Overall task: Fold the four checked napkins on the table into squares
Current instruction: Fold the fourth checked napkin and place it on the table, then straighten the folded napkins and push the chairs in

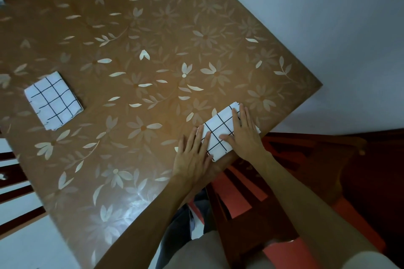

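A white napkin with a black check [220,131] lies folded into a long strip at the table's near edge. My left hand [193,153] lies flat with straight fingers on its near end. My right hand [242,131] presses flat on the strip's right side, fingers spread. A second checked napkin [53,100], folded into a square, rests on the left part of the brown flowered table [142,61], well away from both hands. No other napkin is plainly in view.
A dark wooden chair with a red seat [284,192] stands just beyond the table edge under my right arm. Dark chair slats [13,181] show at the left edge. A small pale thing [1,0] sits at the far left border.
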Demonstrator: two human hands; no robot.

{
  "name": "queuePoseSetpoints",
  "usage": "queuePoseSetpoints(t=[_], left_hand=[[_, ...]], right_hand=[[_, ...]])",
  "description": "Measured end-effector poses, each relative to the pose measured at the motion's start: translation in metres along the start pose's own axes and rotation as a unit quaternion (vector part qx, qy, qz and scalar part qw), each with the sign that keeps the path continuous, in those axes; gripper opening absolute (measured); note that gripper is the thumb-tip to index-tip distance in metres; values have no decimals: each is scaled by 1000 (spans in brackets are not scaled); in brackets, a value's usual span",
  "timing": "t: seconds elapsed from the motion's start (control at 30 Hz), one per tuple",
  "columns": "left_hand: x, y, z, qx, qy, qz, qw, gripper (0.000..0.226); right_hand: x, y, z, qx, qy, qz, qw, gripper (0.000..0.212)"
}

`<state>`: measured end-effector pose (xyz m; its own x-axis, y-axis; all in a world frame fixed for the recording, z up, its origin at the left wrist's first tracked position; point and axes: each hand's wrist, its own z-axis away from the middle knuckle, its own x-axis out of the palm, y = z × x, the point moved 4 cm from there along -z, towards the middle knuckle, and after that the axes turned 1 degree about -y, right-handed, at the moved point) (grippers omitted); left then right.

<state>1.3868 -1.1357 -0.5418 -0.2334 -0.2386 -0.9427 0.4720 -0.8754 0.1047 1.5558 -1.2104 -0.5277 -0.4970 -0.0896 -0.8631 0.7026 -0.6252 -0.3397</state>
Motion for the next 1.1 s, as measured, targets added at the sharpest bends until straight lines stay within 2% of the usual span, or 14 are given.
queuePoseSetpoints(t=[0.17,0.33,0.43,0.57,0.67,0.77,0.97,1.1], left_hand=[[2,-1,11,-14,-5,4,1000,71],[-5,-2,14,-15,-11,-2,1000,70],[-18,-13,11,-38,0,12,999,67],[-49,-51,17,-87,28,34,995,57],[-68,-86,34,-128,29,38,991,52],[-84,-122,57,-176,29,69,982,48],[-101,-190,111,-260,1,94,961,41],[-110,-225,148,-300,13,135,944,41]], right_hand=[[2,-6,6,-19,4,-28,999,96],[1,-10,10,-14,2,11,1000,96],[-5,-23,12,-55,22,24,998,85],[-21,-62,7,-119,40,17,992,60],[-31,-100,-3,-147,24,16,989,61],[-37,-135,-10,-168,3,27,985,49],[-43,-203,-9,-173,-40,48,983,46],[-44,-246,-7,-168,-66,84,980,41]])
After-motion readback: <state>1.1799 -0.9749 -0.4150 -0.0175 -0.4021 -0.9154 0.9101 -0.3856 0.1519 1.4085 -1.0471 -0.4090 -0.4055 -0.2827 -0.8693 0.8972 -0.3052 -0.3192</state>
